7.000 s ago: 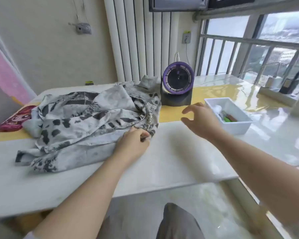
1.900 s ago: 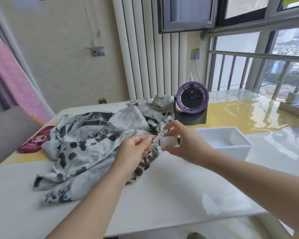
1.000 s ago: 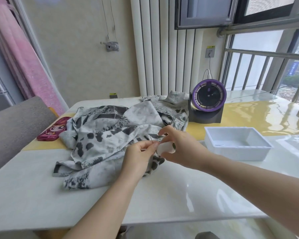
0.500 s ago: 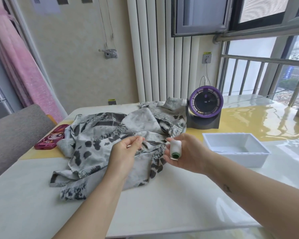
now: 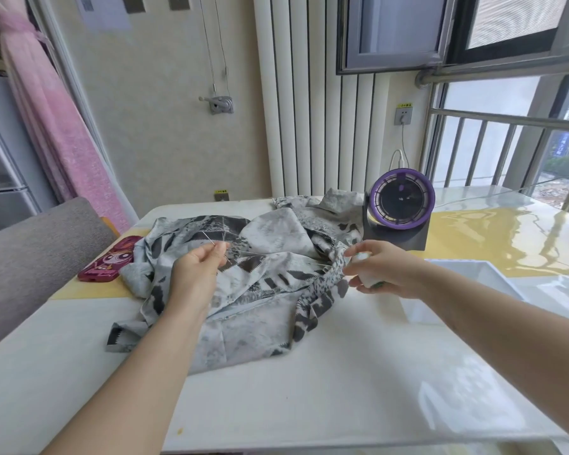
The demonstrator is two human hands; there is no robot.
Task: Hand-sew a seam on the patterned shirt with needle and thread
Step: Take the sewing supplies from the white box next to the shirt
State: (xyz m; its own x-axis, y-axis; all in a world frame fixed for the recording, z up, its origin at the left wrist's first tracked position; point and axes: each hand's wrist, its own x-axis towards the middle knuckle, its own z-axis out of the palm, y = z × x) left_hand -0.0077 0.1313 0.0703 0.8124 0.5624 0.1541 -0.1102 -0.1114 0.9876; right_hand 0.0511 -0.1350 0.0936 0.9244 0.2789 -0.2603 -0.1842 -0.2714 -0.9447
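Left hand (image 5: 196, 277) pinching needle (image 5: 208, 238), right hand (image 5: 385, 269) gripping spool (image 5: 362, 256): wider apart than a moment ago. Thread (image 5: 276, 258) taut over shirt (image 5: 263, 300). Probably paying out length; stitching not begun.

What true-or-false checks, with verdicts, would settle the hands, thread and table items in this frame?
1. The right hand holds a white thread spool. True.
2. The left hand lies flat on the shirt. False: its fingertips pinch the needle.
3. A thread stretches between the two hands. True.
4. The purple fan stands left of the shirt. False: it stands at the shirt's far right.
5. The red phone lies on the shirt. False: it lies on the table, left of the shirt.
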